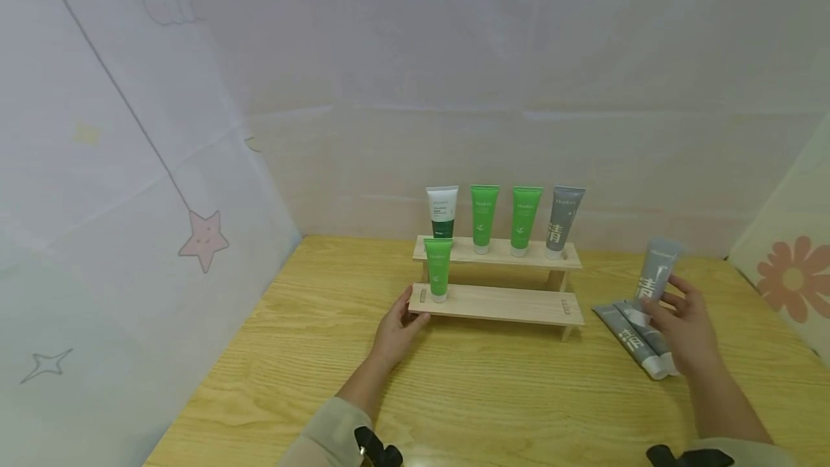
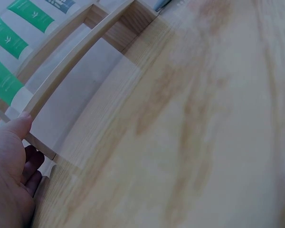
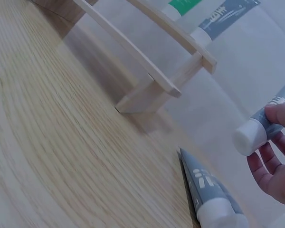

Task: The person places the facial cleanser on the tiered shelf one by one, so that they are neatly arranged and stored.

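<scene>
My left hand [image 1: 395, 330] grips the left end of the lower step of a two-tier wooden rack [image 1: 499, 304], thumb on the front edge. A green squeeze tube [image 1: 439, 269] stands cap down on that step's left end. On the upper step stand a white-and-green tube [image 1: 443, 211], two green tubes [image 1: 483, 216] and a grey tube [image 1: 563, 220]. My right hand [image 1: 686, 326] pinches another grey tube [image 1: 656, 269] between thumb and fingers, above the table, its white cap [image 3: 249, 137] pointing down. Below it, grey tubes [image 1: 627, 337] with white caps lie overlapping on the table.
The wood-grain table [image 1: 311, 294] reaches back to a pale cloth backdrop [image 1: 402, 92]. Cloth with printed drawings hangs at the left, including a pink star [image 1: 204, 240]. A red flower print [image 1: 796, 278] is on the cloth at the right.
</scene>
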`<state>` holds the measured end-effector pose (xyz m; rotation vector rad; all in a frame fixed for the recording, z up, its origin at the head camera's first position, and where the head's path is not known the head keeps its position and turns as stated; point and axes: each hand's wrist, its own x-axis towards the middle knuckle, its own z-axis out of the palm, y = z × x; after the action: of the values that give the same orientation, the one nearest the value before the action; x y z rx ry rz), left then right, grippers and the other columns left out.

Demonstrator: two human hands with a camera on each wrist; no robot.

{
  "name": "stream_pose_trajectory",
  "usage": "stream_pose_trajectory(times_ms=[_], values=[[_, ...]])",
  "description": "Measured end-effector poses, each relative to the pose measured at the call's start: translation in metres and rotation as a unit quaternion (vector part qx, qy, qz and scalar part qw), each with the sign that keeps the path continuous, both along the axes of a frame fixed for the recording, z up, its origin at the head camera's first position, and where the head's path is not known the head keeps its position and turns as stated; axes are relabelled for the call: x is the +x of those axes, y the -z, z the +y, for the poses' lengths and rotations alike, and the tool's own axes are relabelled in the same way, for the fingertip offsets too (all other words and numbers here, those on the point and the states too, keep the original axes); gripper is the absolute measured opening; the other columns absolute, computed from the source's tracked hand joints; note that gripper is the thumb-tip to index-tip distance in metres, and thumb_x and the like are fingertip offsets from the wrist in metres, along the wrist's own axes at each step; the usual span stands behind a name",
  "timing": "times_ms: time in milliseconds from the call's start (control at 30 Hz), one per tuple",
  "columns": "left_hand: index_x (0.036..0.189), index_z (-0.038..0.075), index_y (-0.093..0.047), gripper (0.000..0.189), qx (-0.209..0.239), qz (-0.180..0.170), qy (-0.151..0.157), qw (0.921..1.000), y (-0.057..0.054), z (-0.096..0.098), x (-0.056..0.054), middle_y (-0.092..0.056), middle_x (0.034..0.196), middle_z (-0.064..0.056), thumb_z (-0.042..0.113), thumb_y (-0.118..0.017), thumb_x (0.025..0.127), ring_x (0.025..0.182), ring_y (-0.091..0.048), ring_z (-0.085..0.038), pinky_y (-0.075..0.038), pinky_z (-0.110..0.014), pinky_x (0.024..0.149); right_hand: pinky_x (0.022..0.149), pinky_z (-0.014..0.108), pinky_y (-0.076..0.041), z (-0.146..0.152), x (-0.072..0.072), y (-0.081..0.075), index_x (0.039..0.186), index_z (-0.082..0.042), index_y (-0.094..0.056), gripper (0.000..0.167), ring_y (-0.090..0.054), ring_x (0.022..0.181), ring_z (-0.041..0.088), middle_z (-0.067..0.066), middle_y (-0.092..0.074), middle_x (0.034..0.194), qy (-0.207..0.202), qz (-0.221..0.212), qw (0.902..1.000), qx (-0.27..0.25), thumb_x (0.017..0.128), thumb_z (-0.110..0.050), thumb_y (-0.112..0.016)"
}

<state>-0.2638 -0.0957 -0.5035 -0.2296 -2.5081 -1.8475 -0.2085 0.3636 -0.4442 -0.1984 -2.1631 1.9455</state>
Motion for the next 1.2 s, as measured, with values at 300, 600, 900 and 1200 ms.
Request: stream_pose_trajectory(times_ms=[300,600,900,1200], values=[[0.155,0.006,-0.024,0.075,-0.005,0.002,-0.002,1.0000,0.002,0.000,-0.001,-0.043,0.152,-0.019,0.027,-0.065,0.096,0.126,-0.054,-0.032,-0.048,-0.046,0.103,0.071,0.013,-0.054,-0.023,-0.004,-0.008,0.154,-0.019,-0.019,0.076,-0.059,0.089,-0.008,-0.018,-0.052,0.104,-0.021,0.037,0.9991,-0.005,0.094,-0.015,-0.066],[0.154,0.002,-0.023,0.073,-0.003,-0.003,0.010,0.9999,-0.017,0.001,0.008,-0.042,0.150,-0.023,0.020,-0.063,0.097,0.123,-0.055,-0.035,-0.050,-0.046,0.099,0.077,0.013,-0.051,-0.048,-0.007,-0.020,0.156,-0.021,-0.019,0.074,-0.052,0.095,-0.010,-0.021,-0.047,0.113,-0.030,0.004,0.9944,0.101,0.096,-0.029,-0.063],[0.155,0.007,-0.024,0.074,-0.011,0.005,0.000,0.9999,0.002,0.000,-0.001,-0.045,0.150,-0.020,0.029,-0.064,0.096,0.122,-0.055,-0.030,-0.050,-0.043,0.099,0.078,0.012,-0.052,-0.067,-0.015,-0.021,0.153,-0.010,-0.023,0.072,-0.055,0.096,-0.009,-0.019,-0.051,0.113,-0.037,0.046,0.9901,0.128,0.096,-0.024,-0.065],[0.155,0.006,-0.024,0.075,-0.008,0.008,0.004,0.9999,0.003,0.000,-0.002,-0.044,0.151,-0.019,0.028,-0.064,0.096,0.122,-0.055,-0.030,-0.050,-0.043,0.099,0.079,0.014,-0.051,-0.086,-0.022,-0.024,0.153,-0.014,-0.023,0.073,-0.054,0.097,-0.006,-0.020,-0.052,0.112,-0.045,0.019,0.9932,0.105,0.095,-0.025,-0.066]])
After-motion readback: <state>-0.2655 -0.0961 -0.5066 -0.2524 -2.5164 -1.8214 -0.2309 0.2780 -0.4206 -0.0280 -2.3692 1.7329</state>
